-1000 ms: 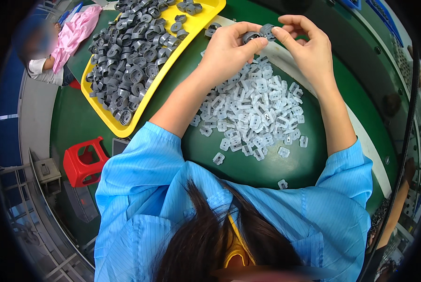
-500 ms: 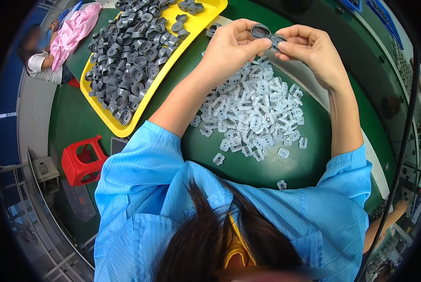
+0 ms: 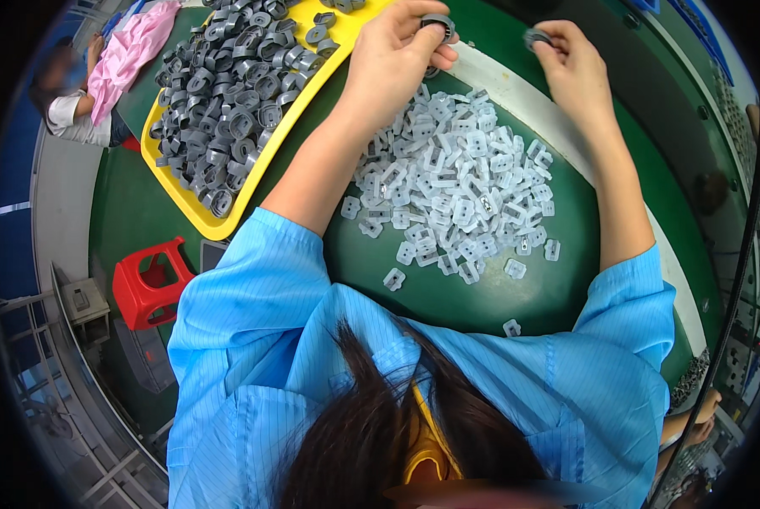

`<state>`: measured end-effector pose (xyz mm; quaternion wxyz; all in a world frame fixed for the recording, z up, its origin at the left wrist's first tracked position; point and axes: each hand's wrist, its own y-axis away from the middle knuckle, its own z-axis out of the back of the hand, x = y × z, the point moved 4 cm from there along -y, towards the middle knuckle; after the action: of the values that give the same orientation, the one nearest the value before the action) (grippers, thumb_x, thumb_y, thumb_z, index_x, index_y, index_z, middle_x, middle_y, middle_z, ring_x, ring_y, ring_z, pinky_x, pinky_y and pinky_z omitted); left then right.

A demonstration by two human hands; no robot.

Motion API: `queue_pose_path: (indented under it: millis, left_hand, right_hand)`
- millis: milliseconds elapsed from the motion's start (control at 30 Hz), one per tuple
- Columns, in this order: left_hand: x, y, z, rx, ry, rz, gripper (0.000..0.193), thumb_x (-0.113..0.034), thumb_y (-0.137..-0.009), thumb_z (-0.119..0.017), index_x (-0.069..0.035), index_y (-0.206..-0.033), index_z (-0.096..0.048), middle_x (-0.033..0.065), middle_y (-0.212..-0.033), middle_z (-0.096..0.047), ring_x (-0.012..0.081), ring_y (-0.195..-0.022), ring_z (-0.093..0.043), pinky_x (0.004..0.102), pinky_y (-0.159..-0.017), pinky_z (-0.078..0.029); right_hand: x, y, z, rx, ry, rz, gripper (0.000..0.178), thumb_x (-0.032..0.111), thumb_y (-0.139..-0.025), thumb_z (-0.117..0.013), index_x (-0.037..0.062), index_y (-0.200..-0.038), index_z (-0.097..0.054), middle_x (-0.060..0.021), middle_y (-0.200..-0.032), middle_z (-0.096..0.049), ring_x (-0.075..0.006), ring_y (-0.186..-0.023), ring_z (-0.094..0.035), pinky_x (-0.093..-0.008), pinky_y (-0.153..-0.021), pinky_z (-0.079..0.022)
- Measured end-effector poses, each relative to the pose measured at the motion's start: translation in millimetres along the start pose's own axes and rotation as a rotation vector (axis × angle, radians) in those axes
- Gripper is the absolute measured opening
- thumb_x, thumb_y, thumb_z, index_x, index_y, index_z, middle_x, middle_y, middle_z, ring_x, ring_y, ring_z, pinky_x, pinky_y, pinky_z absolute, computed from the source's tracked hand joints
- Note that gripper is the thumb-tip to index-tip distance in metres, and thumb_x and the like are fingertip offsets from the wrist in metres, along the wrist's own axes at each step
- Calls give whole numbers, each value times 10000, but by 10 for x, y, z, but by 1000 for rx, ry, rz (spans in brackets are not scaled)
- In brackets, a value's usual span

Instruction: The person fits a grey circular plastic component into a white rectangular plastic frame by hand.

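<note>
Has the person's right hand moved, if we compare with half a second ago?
Yes. Judged against the pile of clear pieces, the right hand has shifted rightward and slightly farther from the person's body, holding a grey part.

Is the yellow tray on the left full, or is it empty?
The yellow tray is mostly filled: gray parts lie heaped in it, though some bare yellow shows.

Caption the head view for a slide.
Left hand and right hand each hold a dark gray part; translucent pieces lie heaped on a green table beside a yellow tray of gray parts.
</note>
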<state>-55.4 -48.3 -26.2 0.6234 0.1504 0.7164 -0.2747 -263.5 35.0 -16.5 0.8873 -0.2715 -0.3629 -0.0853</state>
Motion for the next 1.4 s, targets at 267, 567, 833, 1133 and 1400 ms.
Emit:
queue_pose_path:
  millis: [267,567,833,1133,1400]
  left_hand:
    - [-73,-45,194,-46,-121,-3,273,-97,-899,-606,20,-1144,-579,97,-974,-633,137,-831,-644,229,-750,-521]
    - [-262,79,-124,20,-402,-74,394,-43,-783,-730,-5,-1144,-576,18,-893,-613,61,-748,-612,167,-636,-475]
    - [-190,166,-269,115,-547,-178,355,-11,-791,-704,23,-1117,-570,35,-877,-645,43,-717,-605,185,-639,-499]
    - [-283,239,-359,92,-540,-124,341,-25,-764,-722,13,-1063,-562,40,-873,-607,54,-685,-596,198,-628,-507]
    - [-325,291,-481,111,-702,-360,346,-13,-733,-741,-3,-1040,-582,90,-1129,-461,89,-680,-601,217,-620,-511]
  right_hand:
    - [46,-36,131,50,149,296,229,30,-759,-573,84,-965,-656,-97,-1039,-626,-274,-967,-592,-354,-848,-472]
    - [351,186,-209,564,-79,307,118,103,-809,-667,79,-916,-710,-30,-935,-619,-190,-964,-552,-308,-847,-449]
    - [561,137,-18,264,-246,72,167,175,-755,-708,31,-837,-688,-16,-736,-634,-94,-644,-542,-258,-627,-435]
    - [586,175,-38,302,-56,3,219,196,-734,-711,34,-880,-693,-67,-842,-668,-157,-678,-575,-303,-630,-462]
    - [409,190,-148,436,-586,-250,189,145,-775,-711,-3,-880,-655,-34,-787,-650,-80,-722,-598,-220,-676,-475]
